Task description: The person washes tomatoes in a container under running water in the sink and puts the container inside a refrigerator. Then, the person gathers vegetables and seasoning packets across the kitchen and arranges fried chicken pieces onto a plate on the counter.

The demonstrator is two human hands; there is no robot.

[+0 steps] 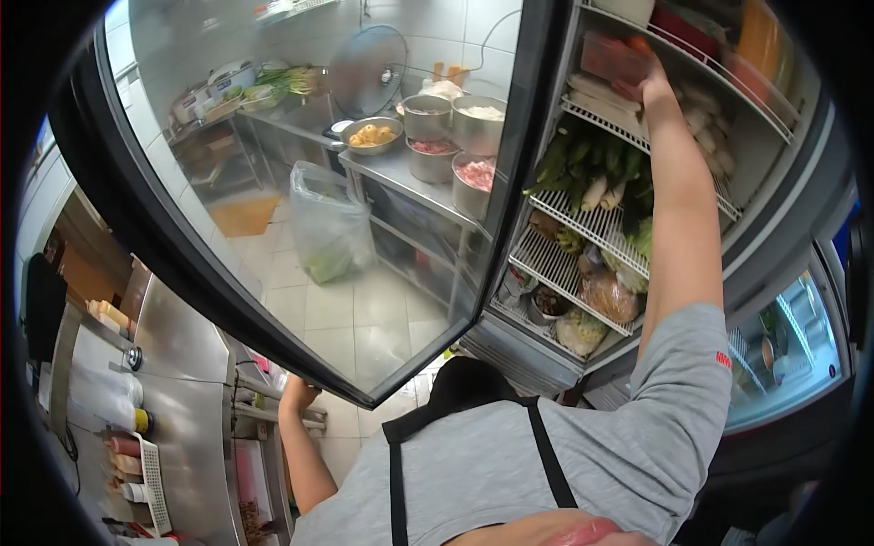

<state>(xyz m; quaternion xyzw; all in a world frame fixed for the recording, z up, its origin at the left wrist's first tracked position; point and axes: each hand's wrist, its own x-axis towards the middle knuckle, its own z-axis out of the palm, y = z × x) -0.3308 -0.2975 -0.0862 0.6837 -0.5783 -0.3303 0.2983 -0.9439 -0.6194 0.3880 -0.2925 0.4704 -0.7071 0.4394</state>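
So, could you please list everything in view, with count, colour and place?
Glass door: 1, black-framed, centre
Refrigerator: 1, grey, right
Containers: several, mixed, refrigerator top
Vegetables: many, green, white, refrigerator
Steel bench: 1, silver, behind glass
Pots: 4, silver, bench
Bowl: 1, silver, bench
Bag: 1, translucent, floor
Fan: 1, bluish, behind bowl
Cooler: 1, bluish, far right
Bottles: several, mixed, left counter
Basket: 1, white, left counter
Small items: too unclear
Shirt: 1, grey, worn
Apron: 1, black, worn
Left hand: 1, bare, door's edge
Right hand: 1, bare, clear box
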